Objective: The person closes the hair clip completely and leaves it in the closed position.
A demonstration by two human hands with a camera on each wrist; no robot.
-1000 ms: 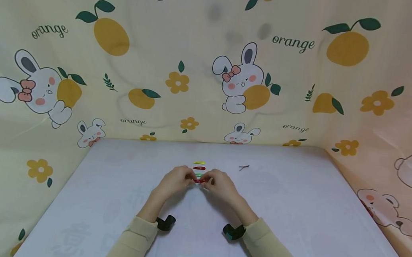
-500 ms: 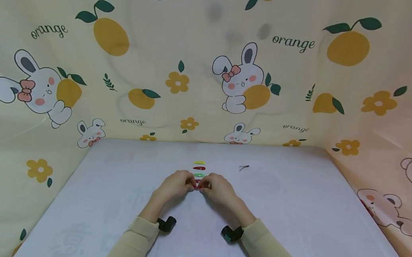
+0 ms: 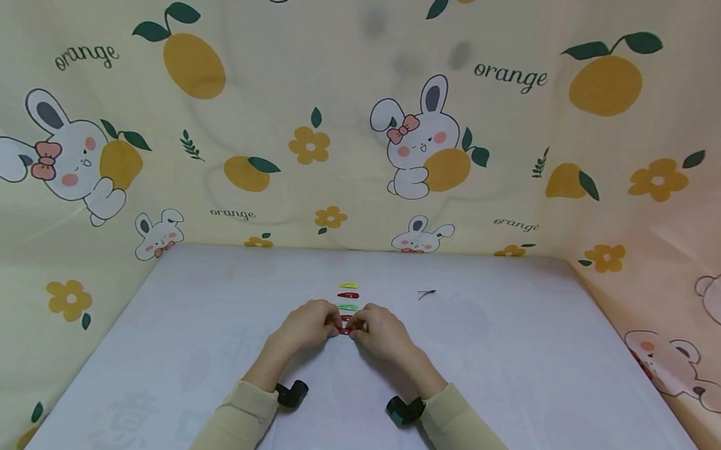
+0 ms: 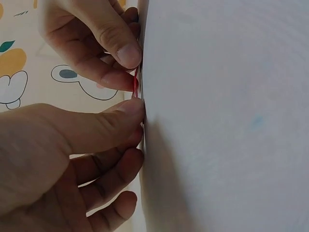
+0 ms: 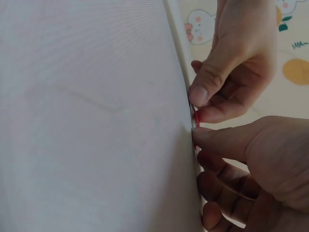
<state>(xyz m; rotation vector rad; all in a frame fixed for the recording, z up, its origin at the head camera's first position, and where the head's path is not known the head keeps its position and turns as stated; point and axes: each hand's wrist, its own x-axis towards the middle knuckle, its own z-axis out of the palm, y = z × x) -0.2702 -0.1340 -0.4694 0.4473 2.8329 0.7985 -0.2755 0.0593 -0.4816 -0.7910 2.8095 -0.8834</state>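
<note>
At the near end of a column of hair clips, my left hand (image 3: 311, 327) and right hand (image 3: 381, 332) pinch opposite ends of a red hair clip (image 3: 345, 331), low against the tabletop. In the left wrist view, the clip (image 4: 135, 79) appears as a thin red strip between the two hands' fingertips. The right wrist view shows the same clip (image 5: 197, 118), its ends covered by fingers. Just beyond it lies another red clip, partly hidden by the fingers. Farther back lie a green clip (image 3: 348, 307), a dark red clip (image 3: 348, 295) and a yellow clip (image 3: 348, 285).
To the right of the column lies a dark clip (image 3: 427, 294) with its two arms spread apart. The white-covered table (image 3: 513, 375) runs back to a patterned cloth backdrop (image 3: 343, 112). Each wrist carries a small black camera (image 3: 406, 411).
Both hands have shifted slightly toward me along the table. The green clip and a second red clip behind the fingers show more than before. The last half second brings almost no movement.
</note>
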